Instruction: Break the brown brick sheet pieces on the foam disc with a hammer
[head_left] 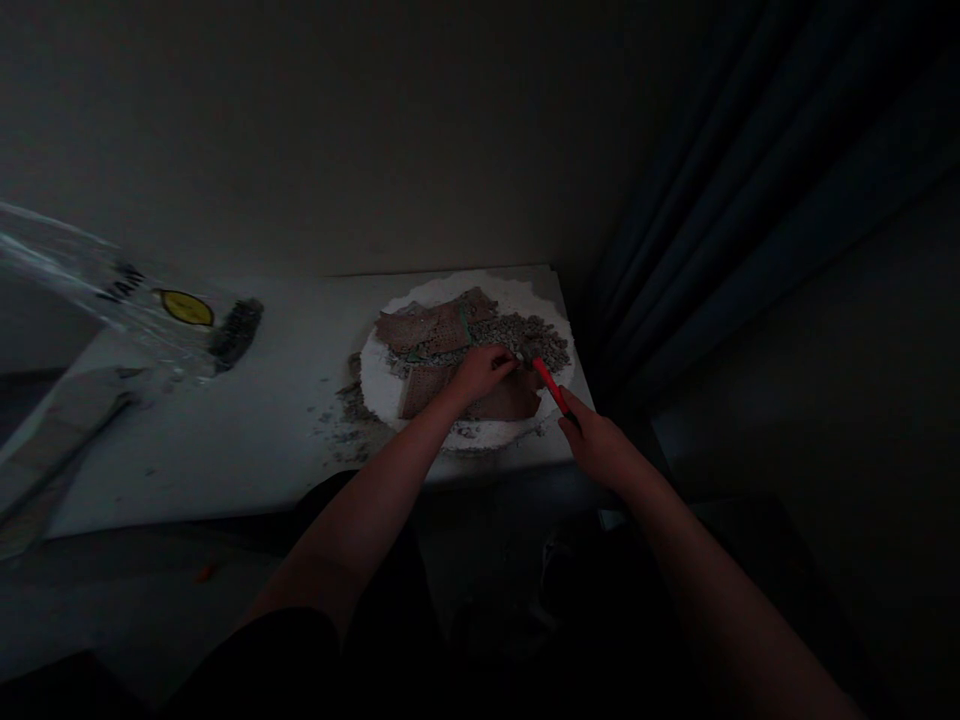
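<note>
My right hand (596, 440) is closed around the black grip of a red-handled hammer (551, 382), its dark head resting over the gravel pile (529, 335). Close beside that head, my left hand (484, 372) has its fingers bent in a pinch, with a small pale stone chip (519, 357) at the fingertips. Beneath both lies a round white board (381, 385) with a rough edge. Brown perforated sheets (435, 330) lie on the board above the left hand. Another brown sheet (510, 400) lies under the left hand and wrist.
The board sits on a white table (262, 430). Loose grey crumbs (352, 405) are scattered left of it. A clear plastic bag (150, 310) with a yellow label and dark granules stands at the left. A dark curtain (720, 200) hangs at the right.
</note>
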